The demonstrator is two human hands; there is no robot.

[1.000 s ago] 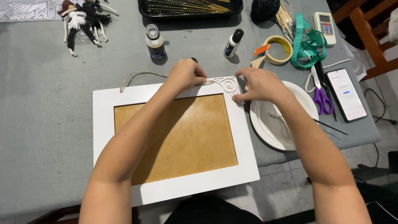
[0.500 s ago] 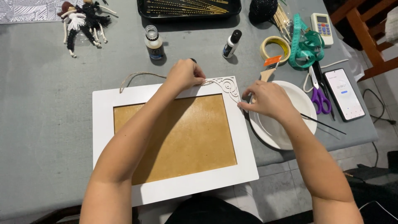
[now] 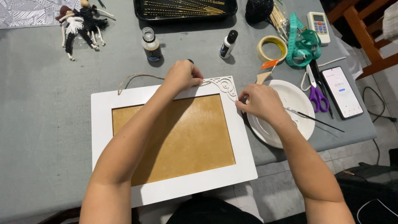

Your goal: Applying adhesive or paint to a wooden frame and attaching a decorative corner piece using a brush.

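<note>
A white picture frame [image 3: 103,120] with a brown backing board [image 3: 174,137] lies flat on the grey table. A white lace-like corner ornament [image 3: 224,86] sits on its upper right corner. My left hand [image 3: 182,76] presses down on the frame's top edge at the ornament's left end. My right hand [image 3: 259,101] pinches the ornament's lower right end at the frame's right edge. A twine hanging cord [image 3: 134,78] loops from the frame's top.
A white plate [image 3: 296,103] with a thin brush [image 3: 315,119] sits right of the frame. Purple scissors [image 3: 317,95], a phone [image 3: 342,91], tape roll [image 3: 271,47], green measuring tape [image 3: 304,43], two small bottles [image 3: 151,45], a black tray [image 3: 184,8] and dolls [image 3: 81,25] lie behind.
My right hand slid from the top of the ornament down and right to the frame's right edge. My left hand stayed in place.
</note>
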